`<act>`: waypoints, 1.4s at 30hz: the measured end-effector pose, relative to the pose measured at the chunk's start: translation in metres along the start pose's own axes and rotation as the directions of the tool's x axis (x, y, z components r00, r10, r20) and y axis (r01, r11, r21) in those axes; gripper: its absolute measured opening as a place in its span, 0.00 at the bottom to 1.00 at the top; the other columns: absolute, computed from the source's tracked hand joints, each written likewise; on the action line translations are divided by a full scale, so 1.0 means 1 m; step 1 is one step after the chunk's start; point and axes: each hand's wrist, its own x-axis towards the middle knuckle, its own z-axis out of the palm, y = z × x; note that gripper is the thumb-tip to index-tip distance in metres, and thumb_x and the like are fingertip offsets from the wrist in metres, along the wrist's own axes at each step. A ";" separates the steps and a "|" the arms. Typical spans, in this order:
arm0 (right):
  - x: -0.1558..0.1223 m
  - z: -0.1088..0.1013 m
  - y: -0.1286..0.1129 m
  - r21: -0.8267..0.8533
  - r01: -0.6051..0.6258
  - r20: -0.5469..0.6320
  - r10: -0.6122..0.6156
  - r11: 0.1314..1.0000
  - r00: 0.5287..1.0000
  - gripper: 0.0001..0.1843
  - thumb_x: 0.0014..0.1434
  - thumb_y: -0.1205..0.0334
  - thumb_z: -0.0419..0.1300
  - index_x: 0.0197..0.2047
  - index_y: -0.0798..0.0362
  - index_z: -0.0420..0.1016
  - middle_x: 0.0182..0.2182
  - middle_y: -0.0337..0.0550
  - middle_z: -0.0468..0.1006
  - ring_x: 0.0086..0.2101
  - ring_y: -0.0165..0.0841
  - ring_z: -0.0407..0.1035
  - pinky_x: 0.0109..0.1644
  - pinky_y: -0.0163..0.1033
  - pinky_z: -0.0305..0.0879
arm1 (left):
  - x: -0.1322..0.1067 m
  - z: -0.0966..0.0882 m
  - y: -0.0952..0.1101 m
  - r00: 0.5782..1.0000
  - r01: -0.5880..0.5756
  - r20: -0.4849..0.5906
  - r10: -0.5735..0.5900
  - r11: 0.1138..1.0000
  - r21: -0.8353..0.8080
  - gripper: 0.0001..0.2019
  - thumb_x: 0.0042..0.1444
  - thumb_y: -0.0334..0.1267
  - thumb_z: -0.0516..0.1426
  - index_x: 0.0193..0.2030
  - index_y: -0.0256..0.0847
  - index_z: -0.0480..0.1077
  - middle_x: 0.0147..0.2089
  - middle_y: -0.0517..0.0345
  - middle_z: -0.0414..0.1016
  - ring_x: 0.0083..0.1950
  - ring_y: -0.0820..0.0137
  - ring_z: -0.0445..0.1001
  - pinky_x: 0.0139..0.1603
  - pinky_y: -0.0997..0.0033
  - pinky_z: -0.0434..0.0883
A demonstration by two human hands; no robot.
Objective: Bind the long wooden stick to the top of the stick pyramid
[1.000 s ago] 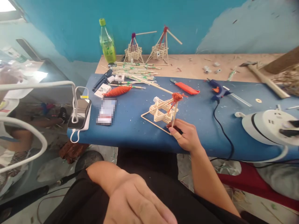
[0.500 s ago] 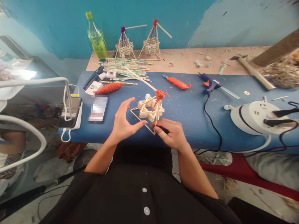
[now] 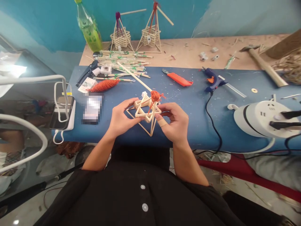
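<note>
Between my hands stands a small wooden stick lantern frame (image 3: 147, 116), a star-shaped stack of sticks inside a pyramid frame. Orange cord (image 3: 155, 96) binds its top, and one long stick (image 3: 134, 76) juts from there toward the back left. My left hand (image 3: 123, 117) grips the left side of the stack between thumb and fingers. On the right, my right hand (image 3: 174, 121) pinches the stack's edge near a slanting leg; a tan bandage wraps its thumb. The fingertips of both hands are partly hidden behind the sticks.
Two similar frames (image 3: 120, 39) (image 3: 150, 36) stand at the back by a green bottle (image 3: 90, 33). Wrapped sticks (image 3: 124, 61), an orange cord bundle (image 3: 104, 85), and a phone (image 3: 92, 108) lie left. Rightward are an orange-handled cutter (image 3: 180, 79), glue gun (image 3: 211, 80), hammer (image 3: 266, 67) and power strip (image 3: 254, 116).
My left hand has closed from an open pose onto the stack's left side. My right hand has shifted up from the frame's lower corner to the stack. The view has tilted slightly.
</note>
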 end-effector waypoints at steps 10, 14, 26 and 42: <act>0.001 0.003 0.000 -0.050 -0.016 -0.001 0.016 0.999 1.000 0.09 0.67 0.61 0.70 0.51 0.48 0.83 0.46 0.43 0.86 0.42 0.33 0.82 0.39 0.37 0.83 | 0.001 0.003 0.005 0.999 -0.030 -0.041 0.033 0.998 0.052 0.32 0.54 0.48 0.79 0.64 0.44 0.81 0.65 0.46 0.86 0.67 0.53 0.86 0.75 0.52 0.81; 0.005 -0.001 -0.004 -0.106 0.018 -0.039 -0.022 0.994 0.999 0.12 0.66 0.61 0.70 0.53 0.47 0.83 0.47 0.44 0.85 0.43 0.35 0.80 0.41 0.41 0.80 | 0.000 0.004 0.002 0.999 -0.014 -0.038 0.016 0.999 0.046 0.33 0.52 0.48 0.80 0.64 0.44 0.81 0.64 0.47 0.87 0.65 0.54 0.87 0.74 0.53 0.82; -0.001 0.031 -0.027 -0.427 0.155 -0.159 -0.242 0.891 0.957 0.17 0.65 0.55 0.70 0.53 0.45 0.71 0.43 0.45 0.82 0.47 0.48 0.77 0.60 0.61 0.72 | 0.001 0.008 0.009 0.996 -0.023 -0.080 0.032 0.994 0.110 0.29 0.54 0.49 0.78 0.61 0.45 0.83 0.61 0.50 0.89 0.63 0.54 0.88 0.72 0.53 0.83; 0.000 0.031 -0.030 -0.439 0.113 -0.151 -0.198 0.891 0.969 0.16 0.65 0.54 0.69 0.53 0.47 0.72 0.41 0.45 0.80 0.44 0.46 0.75 0.58 0.60 0.70 | -0.001 0.006 0.005 0.997 -0.013 -0.073 0.021 0.993 0.115 0.30 0.55 0.50 0.77 0.62 0.44 0.82 0.63 0.48 0.88 0.64 0.53 0.87 0.73 0.52 0.82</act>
